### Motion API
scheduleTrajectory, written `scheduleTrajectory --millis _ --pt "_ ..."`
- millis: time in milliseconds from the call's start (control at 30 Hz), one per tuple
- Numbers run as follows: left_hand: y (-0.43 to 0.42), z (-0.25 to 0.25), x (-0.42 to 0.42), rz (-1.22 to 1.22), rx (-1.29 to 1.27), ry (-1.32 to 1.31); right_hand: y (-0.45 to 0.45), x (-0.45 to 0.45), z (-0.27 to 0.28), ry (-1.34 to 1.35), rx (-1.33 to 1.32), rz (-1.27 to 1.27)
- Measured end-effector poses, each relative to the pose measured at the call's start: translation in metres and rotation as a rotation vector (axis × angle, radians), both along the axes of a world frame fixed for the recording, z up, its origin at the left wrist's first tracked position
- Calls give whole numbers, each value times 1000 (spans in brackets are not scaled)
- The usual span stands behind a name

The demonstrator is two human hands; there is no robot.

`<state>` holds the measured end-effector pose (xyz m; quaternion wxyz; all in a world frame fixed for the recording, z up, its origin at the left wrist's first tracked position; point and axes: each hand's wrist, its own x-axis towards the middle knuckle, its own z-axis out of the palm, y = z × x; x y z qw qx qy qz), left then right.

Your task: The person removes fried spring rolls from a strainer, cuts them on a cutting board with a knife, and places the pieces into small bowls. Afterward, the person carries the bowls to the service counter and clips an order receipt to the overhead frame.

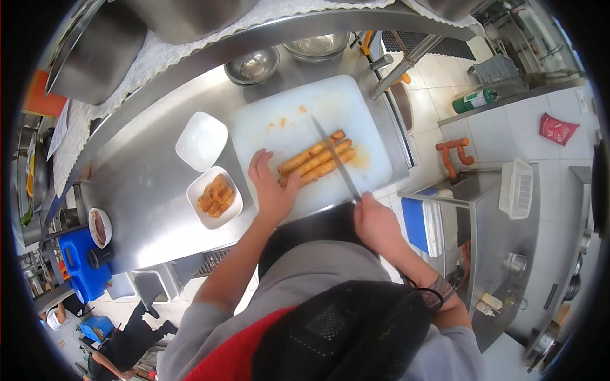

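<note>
Head view: mid-frame, fried rolls [318, 162] slanting up rightward are touched at left by the left hand [273, 189], fingers apart. They are crossed by a knife [344, 170] clamped in the right hand [376, 220].

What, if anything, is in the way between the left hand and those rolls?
Nothing visible: the left hand is right at the rolls' left ends, its thumb seemingly against them. The knife, in the right hand, crosses the rolls farther right.
</note>
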<state>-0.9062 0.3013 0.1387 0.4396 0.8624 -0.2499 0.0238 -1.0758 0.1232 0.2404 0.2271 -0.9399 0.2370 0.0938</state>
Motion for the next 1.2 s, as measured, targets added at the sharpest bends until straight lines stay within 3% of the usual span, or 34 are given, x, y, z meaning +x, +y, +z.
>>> scheduleTrajectory --millis 300,500,567,733,933,1200 --pt "-24 -20 -15 41 -100 248 -1 3 -6 -37 35 55" --pt "-23 7 -13 21 -59 126 0 0 -10 -50 46 83" --pt "-29 12 0 -189 71 -17 -1 -1 -12 -38 53 84" --pt "-48 17 23 -306 252 -78 -1 -4 -16 -27 40 101" --pt "-53 20 29 -336 294 -45 -4 -12 -4 60 38 107" --pt "-52 21 35 -347 302 14 0 6 12 408 115 60"
